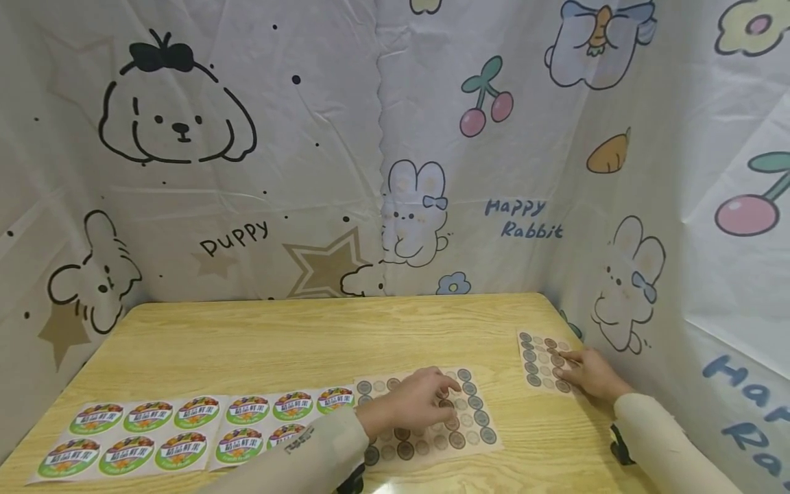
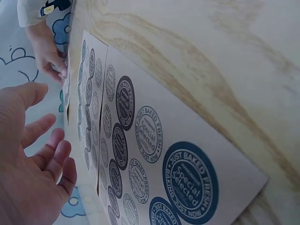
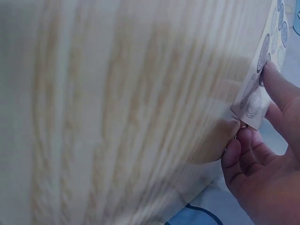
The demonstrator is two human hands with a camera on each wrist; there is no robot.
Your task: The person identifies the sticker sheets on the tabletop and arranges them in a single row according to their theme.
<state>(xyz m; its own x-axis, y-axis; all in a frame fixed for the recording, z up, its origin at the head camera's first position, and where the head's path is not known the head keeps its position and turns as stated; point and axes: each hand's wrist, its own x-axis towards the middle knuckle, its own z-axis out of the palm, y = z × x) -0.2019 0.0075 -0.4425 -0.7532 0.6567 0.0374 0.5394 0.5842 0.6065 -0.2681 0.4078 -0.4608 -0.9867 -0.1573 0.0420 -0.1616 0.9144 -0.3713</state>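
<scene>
My left hand point(image 1: 416, 401) hovers over round-sticker sheets point(image 1: 487, 449), its fingers loosely bent and holding nothing. In the left wrist view, two of these sheets lie edge to edge, printed with dark blue, brown and pale "Just Baked Fresh" circles; the left hand point(image 2: 40, 159) stays apart from them. Far right on the table, my right hand point(image 1: 595, 374) pinches the edge of a smaller sticker sheet point(image 1: 537, 363). Seen from the right wrist, the thumb point(image 3: 279, 84) lies on the printed face, while other fingers curl by the table edge, partly under the sheet.
Sheets of colourful oval fruit labels point(image 1: 212, 439) lie at the left front, reaching the middle sticker sheets. The wooden table point(image 1: 308, 343) is enclosed by a printed cloth point(image 1: 333, 137) with puppies, rabbits and cherries, close behind the right hand.
</scene>
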